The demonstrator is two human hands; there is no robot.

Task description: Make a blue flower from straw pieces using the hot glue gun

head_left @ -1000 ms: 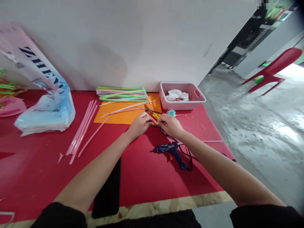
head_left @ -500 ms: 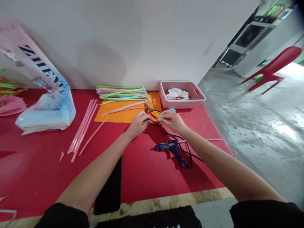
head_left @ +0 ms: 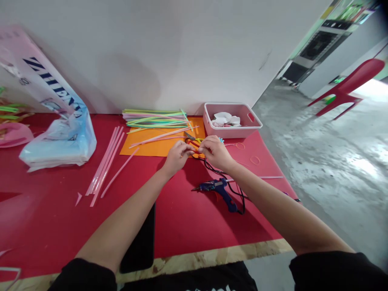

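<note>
Red felt table [head_left: 182, 226]; both hands' fingers pinch something small, left hand [head_left: 177, 155] beside right hand [head_left: 215, 152].

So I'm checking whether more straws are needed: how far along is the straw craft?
Done: pink straws lie loose on the red table, with one cut tip. In hand: left hand and right hand pinch something small together by the scissors. Left: the coloured straw pile and glue gun lie untouched.

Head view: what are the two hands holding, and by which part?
Left hand and right hand meet over a small item by the scissors; what they pinch, and where, cannot be told.
</note>
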